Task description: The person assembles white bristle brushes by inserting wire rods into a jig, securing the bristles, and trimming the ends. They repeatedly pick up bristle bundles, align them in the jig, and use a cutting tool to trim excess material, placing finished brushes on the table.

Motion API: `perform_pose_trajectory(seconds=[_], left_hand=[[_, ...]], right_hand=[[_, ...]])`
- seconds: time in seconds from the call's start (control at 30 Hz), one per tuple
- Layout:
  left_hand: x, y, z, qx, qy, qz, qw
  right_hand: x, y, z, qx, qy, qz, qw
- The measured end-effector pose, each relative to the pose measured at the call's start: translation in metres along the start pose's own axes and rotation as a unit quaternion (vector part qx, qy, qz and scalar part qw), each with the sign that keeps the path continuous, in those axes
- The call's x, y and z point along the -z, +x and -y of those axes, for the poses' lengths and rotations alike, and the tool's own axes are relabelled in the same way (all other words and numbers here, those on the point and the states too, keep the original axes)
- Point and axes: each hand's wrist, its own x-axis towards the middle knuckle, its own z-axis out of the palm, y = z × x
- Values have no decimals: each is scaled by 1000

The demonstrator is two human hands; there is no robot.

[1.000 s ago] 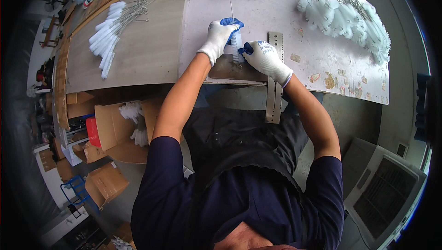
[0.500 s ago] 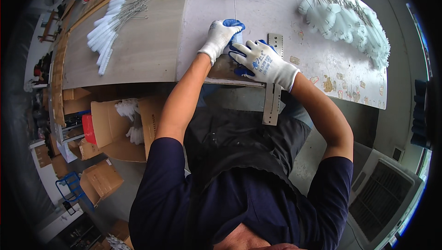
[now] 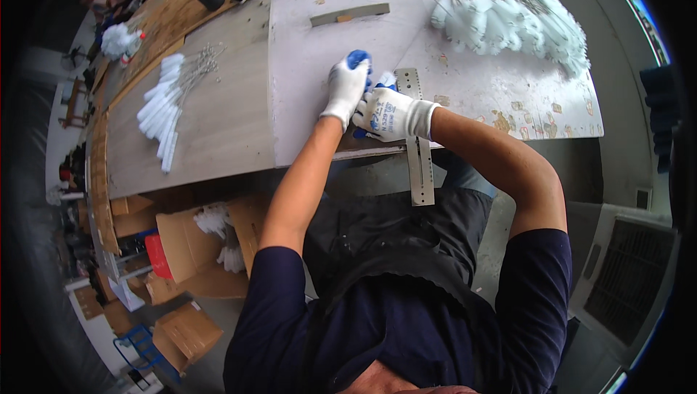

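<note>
My left hand (image 3: 345,88) and my right hand (image 3: 392,114) wear white gloves with blue palms. They are pressed together on the pale worktable (image 3: 494,96) near its front edge. A small white fluffy piece (image 3: 387,78) pokes out between them and is mostly hidden; both hands seem closed on it. A thin wire (image 3: 410,46) runs from the hands toward the back. A perforated metal strip (image 3: 420,169) lies just right of my right hand and overhangs the table edge.
A heap of white fluffy wire-stemmed pieces (image 3: 508,24) fills the back right of the table. More of them lie in a row (image 3: 163,111) on the wooden board to the left. A grey bar (image 3: 350,14) sits at the back. Open cardboard boxes (image 3: 192,245) stand on the floor at left.
My right hand has drawn its spread fingers in and moved left against my left hand. My left hand stays in place.
</note>
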Motion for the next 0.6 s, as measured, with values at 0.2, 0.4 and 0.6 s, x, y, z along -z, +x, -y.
perform_pose_trajectory(seconds=[0.2, 0.4, 0.6], left_hand=[[36, -68, 30, -83, -143, -126, 978], [35, -159, 97, -123, -149, -128, 973], [16, -186, 80, 60, -320, -18, 945]], right_hand=[[4, 1, 13, -79, -8, 66, 995], [43, 13, 55, -174, -17, 151, 973], [57, 22, 84, -282, -2, 202, 938]])
